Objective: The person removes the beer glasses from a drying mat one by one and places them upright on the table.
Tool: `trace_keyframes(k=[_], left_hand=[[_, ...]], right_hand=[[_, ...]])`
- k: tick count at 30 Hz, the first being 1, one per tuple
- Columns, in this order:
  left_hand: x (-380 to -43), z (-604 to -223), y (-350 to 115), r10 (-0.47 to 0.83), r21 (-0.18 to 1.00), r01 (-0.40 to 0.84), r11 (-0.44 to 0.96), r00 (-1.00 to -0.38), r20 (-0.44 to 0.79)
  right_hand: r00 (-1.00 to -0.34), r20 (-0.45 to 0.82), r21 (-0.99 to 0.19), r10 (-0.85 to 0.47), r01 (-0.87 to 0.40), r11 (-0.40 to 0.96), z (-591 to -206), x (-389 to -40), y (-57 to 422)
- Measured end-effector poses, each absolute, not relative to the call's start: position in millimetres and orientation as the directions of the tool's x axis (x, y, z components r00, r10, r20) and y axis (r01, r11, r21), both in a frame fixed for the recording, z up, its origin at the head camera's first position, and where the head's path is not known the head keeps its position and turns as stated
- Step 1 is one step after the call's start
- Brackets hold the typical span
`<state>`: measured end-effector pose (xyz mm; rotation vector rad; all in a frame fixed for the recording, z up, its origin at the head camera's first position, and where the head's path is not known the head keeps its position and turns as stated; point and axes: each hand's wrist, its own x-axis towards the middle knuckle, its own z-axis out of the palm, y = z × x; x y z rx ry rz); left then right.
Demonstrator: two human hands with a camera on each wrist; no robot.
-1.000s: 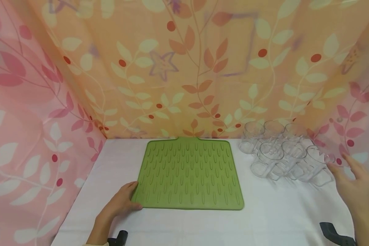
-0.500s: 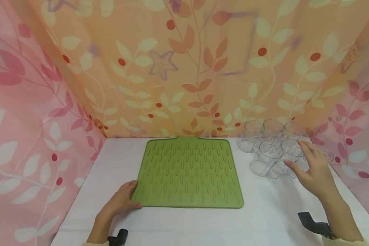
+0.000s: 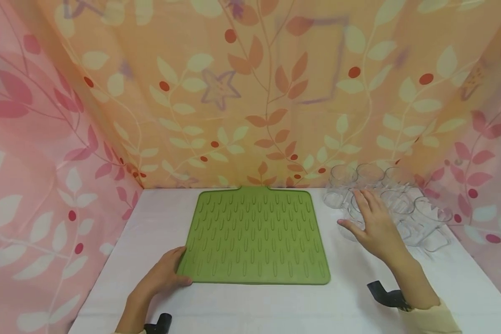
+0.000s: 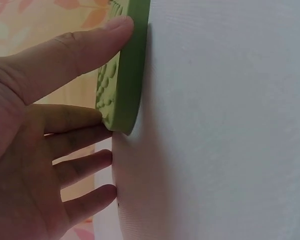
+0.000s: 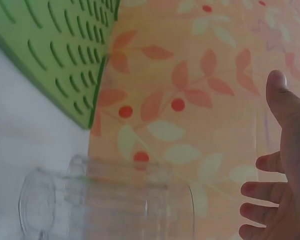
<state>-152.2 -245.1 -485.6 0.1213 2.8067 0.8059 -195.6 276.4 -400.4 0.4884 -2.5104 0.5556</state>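
A green ridged drying mat (image 3: 254, 236) lies flat on the white table in the head view. My left hand (image 3: 163, 271) is at its near left corner. In the left wrist view the thumb (image 4: 75, 57) rests against the mat's edge, and the other fingers stay fairly straight, touching the corner and tabletop. Several clear glass mugs (image 3: 344, 178) stand in two rows at the back right. Above the front row hovers my right hand (image 3: 377, 232), fingers spread, hiding part of a front mug. A gap shows between that hand and the nearest glass mug (image 5: 155, 210) in the right wrist view.
A patterned orange cloth (image 3: 267, 93) hangs behind the table, and pink cloth (image 3: 37, 195) closes the left side. White tabletop (image 3: 254, 308) shows in front of the mat. Mug handles (image 3: 440, 241) point toward the near right.
My right hand has swept left from beyond the right end of the mugs to above the leftmost front one. The left hand, mat and mugs have stayed put.
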Motion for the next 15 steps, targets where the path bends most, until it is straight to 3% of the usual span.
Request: trace_keyframes(k=[12, 15], left_hand=[[-151.2, -476.3, -235.4, 0.115, 0.591, -0.047, 0.805, -0.965, -0.234], [-158.2, -473.9, -224.1, 0.093, 0.610, -0.037, 0.791, -0.979, -0.181]], right_hand=[[-0.800, 0.493, -0.183, -0.341, -0.479, 0.859, -426.3, -205.3, 220.2], [-0.806, 0.469, -0.163, -0.361, -0.480, 0.862, -430.7, -205.8, 209.7]])
